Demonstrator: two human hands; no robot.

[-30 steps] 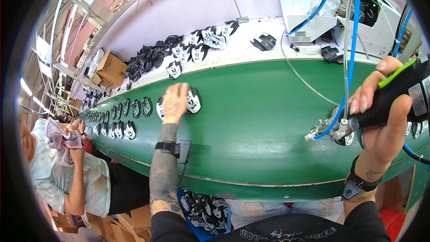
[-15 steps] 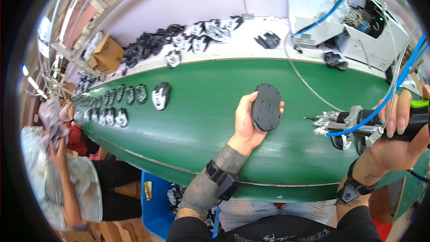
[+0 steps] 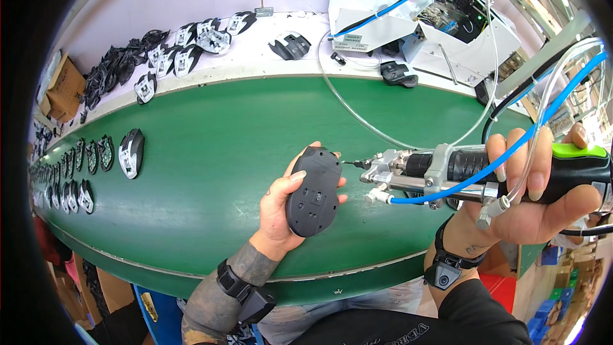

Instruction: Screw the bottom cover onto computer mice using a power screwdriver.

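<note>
Left hand (image 3: 276,209) on black mouse base (image 3: 314,195), right hand (image 3: 533,217) on power screwdriver (image 3: 466,166)

Left hand closes around the black mouse base, flat face upward, above the middle of the green belt (image 3: 223,153). The right hand wraps the power screwdriver's body over the belt's right part; its bit (image 3: 349,163) points left, just beside the base; contact cannot be told. One black-and-white mouse shell (image 3: 131,153) lies on the belt's left part.

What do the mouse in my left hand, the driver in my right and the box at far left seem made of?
Mouse: probably plastic, matte black, judging by its even, dull surface and recessed holes.
Driver: silvery front likely metal, from its bright reflections; black body probably plastic, with soft highlights.
Box: looks like matte cardboard, given its plain brown panels.
</note>
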